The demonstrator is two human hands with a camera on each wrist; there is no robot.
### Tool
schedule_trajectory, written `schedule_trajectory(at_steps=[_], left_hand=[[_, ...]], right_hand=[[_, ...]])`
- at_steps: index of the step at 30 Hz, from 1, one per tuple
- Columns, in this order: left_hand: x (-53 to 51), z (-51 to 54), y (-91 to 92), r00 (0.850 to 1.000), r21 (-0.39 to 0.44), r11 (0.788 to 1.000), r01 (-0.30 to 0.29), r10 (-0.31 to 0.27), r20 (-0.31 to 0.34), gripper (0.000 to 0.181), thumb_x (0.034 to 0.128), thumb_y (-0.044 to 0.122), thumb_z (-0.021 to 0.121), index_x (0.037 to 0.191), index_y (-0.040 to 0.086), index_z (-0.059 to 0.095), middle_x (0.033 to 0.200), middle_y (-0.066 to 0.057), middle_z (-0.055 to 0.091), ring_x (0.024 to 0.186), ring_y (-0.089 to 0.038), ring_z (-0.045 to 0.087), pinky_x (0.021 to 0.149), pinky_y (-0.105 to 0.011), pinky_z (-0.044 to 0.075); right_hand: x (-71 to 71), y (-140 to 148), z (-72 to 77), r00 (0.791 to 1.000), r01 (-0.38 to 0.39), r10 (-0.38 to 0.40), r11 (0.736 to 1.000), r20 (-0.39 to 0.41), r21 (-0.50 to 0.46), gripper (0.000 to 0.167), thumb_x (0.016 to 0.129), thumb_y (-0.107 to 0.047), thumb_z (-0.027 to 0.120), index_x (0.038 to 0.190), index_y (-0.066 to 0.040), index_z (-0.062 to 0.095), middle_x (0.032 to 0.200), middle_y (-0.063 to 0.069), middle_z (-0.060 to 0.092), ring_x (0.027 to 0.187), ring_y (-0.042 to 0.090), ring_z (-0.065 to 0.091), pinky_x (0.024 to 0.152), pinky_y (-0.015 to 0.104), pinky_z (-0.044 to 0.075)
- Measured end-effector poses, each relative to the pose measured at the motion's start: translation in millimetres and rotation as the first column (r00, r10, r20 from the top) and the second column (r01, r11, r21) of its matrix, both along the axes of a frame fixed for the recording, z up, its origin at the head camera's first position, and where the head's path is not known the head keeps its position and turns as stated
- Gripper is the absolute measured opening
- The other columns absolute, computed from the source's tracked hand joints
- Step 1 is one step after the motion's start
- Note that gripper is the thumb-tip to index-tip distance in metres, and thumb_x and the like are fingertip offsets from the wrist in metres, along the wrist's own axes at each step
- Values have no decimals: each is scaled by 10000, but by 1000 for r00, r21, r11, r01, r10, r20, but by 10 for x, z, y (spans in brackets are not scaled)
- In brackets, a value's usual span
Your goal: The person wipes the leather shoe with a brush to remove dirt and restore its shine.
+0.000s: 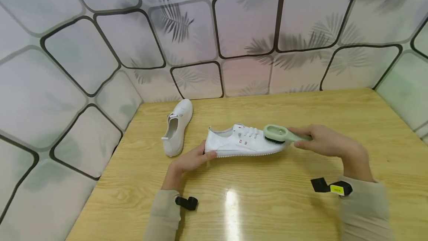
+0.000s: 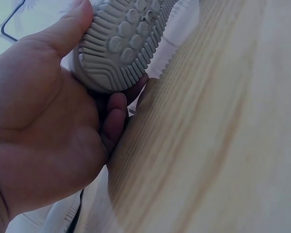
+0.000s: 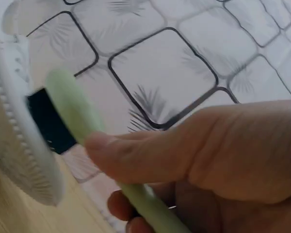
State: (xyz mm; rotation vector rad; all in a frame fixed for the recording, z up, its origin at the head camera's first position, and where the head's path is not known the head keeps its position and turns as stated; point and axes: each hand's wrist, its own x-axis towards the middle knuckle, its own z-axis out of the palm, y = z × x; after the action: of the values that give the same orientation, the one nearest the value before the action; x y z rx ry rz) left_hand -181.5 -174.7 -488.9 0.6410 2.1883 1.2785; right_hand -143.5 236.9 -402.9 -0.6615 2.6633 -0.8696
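A white lace-up shoe (image 1: 230,144) with small red letters on its side points its toe to the right in the head view. My left hand (image 1: 194,158) grips it by the heel, thumb along the sole edge. The left wrist view shows the ridged, studded sole (image 2: 128,41) beside that thumb. In my right hand (image 1: 329,140) is the handle of a pale green brush (image 1: 276,133). Its dark bristles (image 3: 51,121) face the toe and, in the head view, meet the top of it. The right thumb presses along the handle.
A second white shoe (image 1: 178,127) stands on the wooden table (image 1: 267,203), behind and left of the held one. A patterned wall covering (image 1: 247,21) borders the table at the back and both sides.
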Motion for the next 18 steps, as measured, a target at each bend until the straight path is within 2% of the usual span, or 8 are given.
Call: schedule_trajectory(at_steps=[2, 3, 5, 6, 9, 12, 15, 18], left_hand=[[8, 6, -18, 1000, -5, 1000, -11, 11, -5, 742, 1040, 387, 504, 1560, 18, 124, 1597, -174, 232, 1468, -265, 203, 1189, -460, 175], [12, 9, -23, 1000, -5, 1000, -13, 13, -5, 740, 1042, 391, 497, 1562, 20, 122, 1602, -174, 224, 1473, -267, 194, 1192, -464, 169], [16, 12, -21, 1000, 1, 1000, -9, 9, -9, 728, 1046, 387, 489, 1559, 15, 130, 1601, -181, 225, 1475, -272, 190, 1194, -468, 164], [16, 13, -15, 1000, 7, 1000, -4, 4, -12, 722, 1047, 382, 490, 1555, 11, 137, 1595, -185, 234, 1472, -276, 200, 1192, -466, 168], [5, 9, -1, 1000, 21, 1000, 8, -8, -17, 704, 1047, 367, 496, 1544, 2, 156, 1577, -191, 260, 1456, -276, 231, 1184, -457, 187], [-5, 4, -1, 1000, 22, 1000, 8, -7, -16, 701, 1049, 358, 492, 1546, 4, 146, 1578, -187, 254, 1457, -269, 227, 1184, -447, 187], [-19, 3, 1, 1000, -1, 1000, -8, 8, -14, 719, 1050, 382, 480, 1558, 15, 129, 1597, -179, 227, 1476, -270, 191, 1192, -456, 167], [-22, -2, 17, 1000, -13, 1000, -12, 12, -10, 730, 1045, 407, 480, 1558, 18, 135, 1598, -181, 226, 1480, -279, 182, 1195, -465, 159]], right_hand=[[-20, -55, 3, 999, 7, -6, 1000, -43, 15, 525, 977, -257, 644, 1432, -30, 513, 1343, 264, 572, 1220, 445, 549, 945, 586, 462], [-33, -83, 10, 999, 2, -1, 1000, -38, 17, 527, 977, -271, 645, 1436, -49, 514, 1343, 245, 580, 1170, 418, 590, 929, 560, 480], [-41, -116, 30, 1000, -31, 31, 1000, 1, 1, 532, 970, -284, 652, 1438, -68, 518, 1302, 203, 620, 970, 339, 650, 831, 455, 523], [-30, -115, 42, 999, -48, 48, 999, 19, -5, 530, 967, -283, 656, 1436, -75, 522, 1311, 180, 620, 976, 294, 645, 818, 410, 524], [6, -47, 61, 995, -73, 75, 997, 69, -27, 533, 967, -261, 657, 1434, -49, 517, 1328, 168, 609, 1008, 276, 630, 807, 383, 518], [20, 1, 44, 998, -26, 27, 1000, 56, -9, 539, 987, -256, 628, 1447, -14, 485, 1389, 246, 541, 1269, 423, 508, 962, 540, 471], [4, -53, 5, 999, 42, -42, 999, 30, 14, 545, 1005, -272, 597, 1469, -24, 455, 1394, 280, 519, 1273, 483, 482, 978, 618, 424], [-21, -122, -16, 999, 32, -32, 999, 11, 19, 549, 1004, -287, 597, 1466, -25, 458, 1385, 287, 524, 1263, 484, 491, 970, 612, 432]])
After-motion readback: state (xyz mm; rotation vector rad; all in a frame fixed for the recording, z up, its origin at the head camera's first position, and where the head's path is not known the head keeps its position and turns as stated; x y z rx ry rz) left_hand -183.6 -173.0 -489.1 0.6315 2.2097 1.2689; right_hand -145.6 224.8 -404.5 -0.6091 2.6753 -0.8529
